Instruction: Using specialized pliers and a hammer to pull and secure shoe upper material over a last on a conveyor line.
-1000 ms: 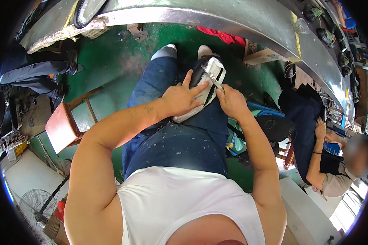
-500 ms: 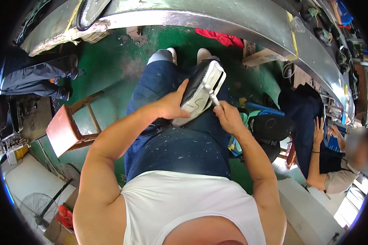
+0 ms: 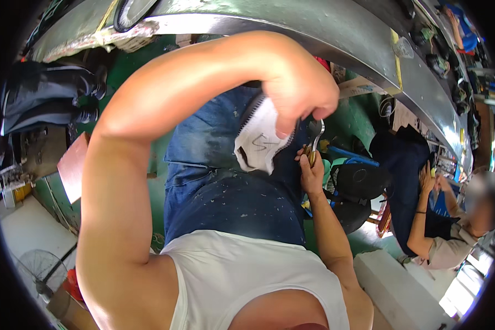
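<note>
Over my lap, my left hand (image 3: 302, 82) is closed on a shoe upper on its last (image 3: 263, 142), gripping it from above with the wrist bent down. The shoe is black at the side, with a whitish underside, a jagged edge and a handwritten mark. My raised left forearm and hand hide its far part. Just to the right and lower, my right hand (image 3: 313, 170) is wrapped round what look like metal pincers (image 3: 315, 135), their shiny curved end pointing up towards my left hand. Whether the tool touches the shoe cannot be made out.
A metal-topped bench (image 3: 220, 25) runs across ahead, with a dark-edged shoe piece (image 3: 131, 15) on it. Left stands a stool with a pink seat (image 3: 74, 168). A black bag-like object (image 3: 360, 181) lies right, near a seated co-worker (image 3: 432, 214). A fan (image 3: 38, 269) is behind left.
My left arm has swung up and forward, and its hand now grips the shoe from above. The shoe has turned in my lap. My right hand has lowered slightly, its tool now pointing up.
</note>
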`<state>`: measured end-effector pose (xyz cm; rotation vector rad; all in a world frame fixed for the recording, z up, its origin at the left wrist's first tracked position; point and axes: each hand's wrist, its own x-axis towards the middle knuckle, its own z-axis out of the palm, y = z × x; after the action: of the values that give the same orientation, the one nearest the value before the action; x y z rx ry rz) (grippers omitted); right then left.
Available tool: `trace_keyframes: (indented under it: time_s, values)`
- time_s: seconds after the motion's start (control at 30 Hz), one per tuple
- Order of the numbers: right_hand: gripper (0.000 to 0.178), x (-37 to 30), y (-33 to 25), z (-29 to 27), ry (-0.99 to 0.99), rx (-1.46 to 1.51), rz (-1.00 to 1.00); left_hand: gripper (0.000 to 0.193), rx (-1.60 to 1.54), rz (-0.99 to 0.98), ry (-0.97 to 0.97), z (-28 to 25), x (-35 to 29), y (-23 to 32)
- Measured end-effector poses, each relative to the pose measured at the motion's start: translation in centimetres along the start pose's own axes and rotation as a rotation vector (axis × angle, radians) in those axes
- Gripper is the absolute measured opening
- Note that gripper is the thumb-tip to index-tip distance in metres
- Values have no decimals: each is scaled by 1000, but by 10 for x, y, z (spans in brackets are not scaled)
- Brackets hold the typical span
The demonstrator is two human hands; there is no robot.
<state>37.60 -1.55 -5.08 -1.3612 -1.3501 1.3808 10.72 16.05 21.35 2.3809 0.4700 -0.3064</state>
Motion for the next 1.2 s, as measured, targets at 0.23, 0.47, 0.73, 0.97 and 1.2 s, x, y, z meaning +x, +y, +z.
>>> trace_keyframes:
  time_s: [0.23,0.47,0.73,0.97,1.2]
  values:
    - [32,1,-17,10,-12,108,46,65,-719,-317,-275,59,100,-92]
    - [30,-5,-67,-12,-23,-177,137,60,-2065,-444,606,237,72,-112]
    - [42,22,-134,-2,-460,-808,-214,59,-1796,-600,838,254,63,-69]
    - [31,53,-172,19,-750,-920,216,60,-1845,-435,950,258,39,-34]
    - [29,5,-79,57,-286,-426,325,62,-1775,-271,947,255,44,-48]
